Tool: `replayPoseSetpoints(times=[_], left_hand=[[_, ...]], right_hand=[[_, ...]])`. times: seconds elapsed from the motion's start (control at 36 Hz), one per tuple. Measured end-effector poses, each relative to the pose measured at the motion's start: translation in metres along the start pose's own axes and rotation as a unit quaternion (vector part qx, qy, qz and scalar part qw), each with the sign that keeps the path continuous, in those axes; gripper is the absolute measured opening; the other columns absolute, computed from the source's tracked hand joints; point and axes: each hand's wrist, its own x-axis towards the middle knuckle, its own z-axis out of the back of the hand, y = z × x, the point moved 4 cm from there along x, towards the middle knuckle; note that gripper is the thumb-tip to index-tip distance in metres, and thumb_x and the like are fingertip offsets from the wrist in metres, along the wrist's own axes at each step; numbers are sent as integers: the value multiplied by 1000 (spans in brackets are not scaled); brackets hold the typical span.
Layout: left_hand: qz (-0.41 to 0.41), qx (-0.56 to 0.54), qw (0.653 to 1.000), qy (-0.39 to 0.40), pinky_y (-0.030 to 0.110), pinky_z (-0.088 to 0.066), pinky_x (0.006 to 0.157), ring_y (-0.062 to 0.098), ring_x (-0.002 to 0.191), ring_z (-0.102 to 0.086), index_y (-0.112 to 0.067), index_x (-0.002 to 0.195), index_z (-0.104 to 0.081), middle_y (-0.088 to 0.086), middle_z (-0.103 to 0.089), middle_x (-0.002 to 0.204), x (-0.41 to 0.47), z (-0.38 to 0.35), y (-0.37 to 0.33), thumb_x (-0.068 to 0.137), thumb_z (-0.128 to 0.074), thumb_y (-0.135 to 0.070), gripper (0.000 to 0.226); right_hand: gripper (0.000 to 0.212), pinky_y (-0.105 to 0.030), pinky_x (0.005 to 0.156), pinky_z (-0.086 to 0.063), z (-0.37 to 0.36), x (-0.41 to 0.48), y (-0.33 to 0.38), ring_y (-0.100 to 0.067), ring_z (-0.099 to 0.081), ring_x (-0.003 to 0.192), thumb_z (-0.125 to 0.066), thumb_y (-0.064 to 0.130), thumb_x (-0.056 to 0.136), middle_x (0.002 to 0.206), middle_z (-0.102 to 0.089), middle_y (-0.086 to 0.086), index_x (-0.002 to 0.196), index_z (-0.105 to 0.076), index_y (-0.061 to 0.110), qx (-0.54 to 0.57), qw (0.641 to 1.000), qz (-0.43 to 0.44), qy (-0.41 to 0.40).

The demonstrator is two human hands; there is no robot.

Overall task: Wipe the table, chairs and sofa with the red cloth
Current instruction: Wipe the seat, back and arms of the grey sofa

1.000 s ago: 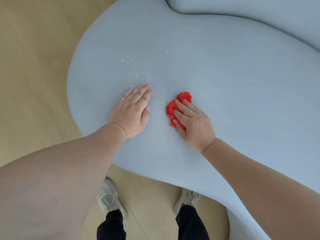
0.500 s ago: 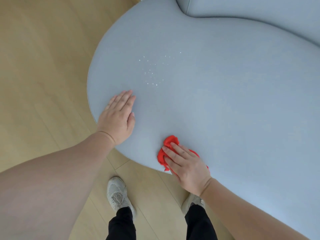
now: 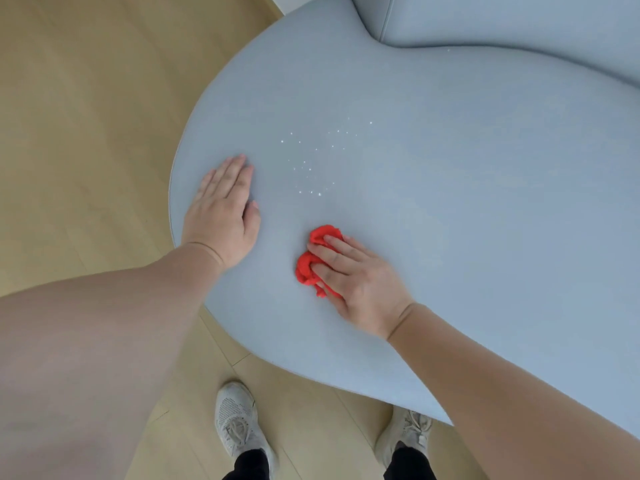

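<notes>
The pale blue sofa seat [image 3: 450, 220] fills the middle and right of the view, with a rounded end at the left. My right hand [image 3: 360, 282] presses a crumpled red cloth [image 3: 313, 259] flat onto the seat near its front edge, fingers straight over it. My left hand [image 3: 223, 209] rests flat on the seat near the rounded left edge, fingers straight and together. Several small white specks [image 3: 311, 161] lie on the fabric beyond and between the two hands.
The sofa backrest [image 3: 502, 19] rises at the top right. Light wooden floor [image 3: 86, 116] lies to the left and below the seat. My two feet in pale sneakers [image 3: 239, 424] stand at the seat's front edge.
My right hand slid the red cloth back up from the seat's front edge toward the middle. My left hand stayed flat near the left edge. The view shifted slightly.
</notes>
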Motion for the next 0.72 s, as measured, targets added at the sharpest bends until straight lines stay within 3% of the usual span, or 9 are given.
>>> replayPoseSetpoints(times=[0.08,0.19,0.33,0.5,0.72], left_hand=[[13,-2,1000,1,21,7,115,24,144,-17,-1,146,-28,12,-21,156,13,-1,7,89,-24,-34,66],[6,-7,1000,-2,33,-5,118,26,143,-21,-1,145,-31,14,-25,154,11,-4,8,89,-26,-32,64],[-5,-9,1000,1,36,-8,119,28,142,-22,1,144,-31,16,-27,153,12,-8,8,90,-29,-28,62],[-6,-19,1000,3,37,-7,119,27,143,-18,1,144,-31,15,-25,154,13,-10,8,89,-29,-27,62],[-8,-37,999,6,43,-11,118,28,142,-19,3,143,-31,15,-26,153,14,-14,9,88,-29,-26,62]], right_hand=[[30,-44,111,-34,-1,21,-20,-33,-56,121,-55,26,92,128,-62,-11,111,-71,8,-7,1000,19,3],[32,-49,107,-39,3,48,-48,-34,-57,121,-55,26,92,129,-61,-12,112,-70,7,-13,999,34,3],[32,-45,107,-38,13,87,-95,-33,-58,119,-52,29,92,128,-62,-11,109,-70,9,-54,998,17,-13],[33,-45,103,-41,31,135,-162,-34,-60,116,-49,27,93,126,-63,-14,109,-70,7,-100,992,-58,-41],[39,-40,109,-38,50,171,-218,-33,-53,124,-44,26,94,132,-58,-16,116,-66,3,-90,987,-132,-4]])
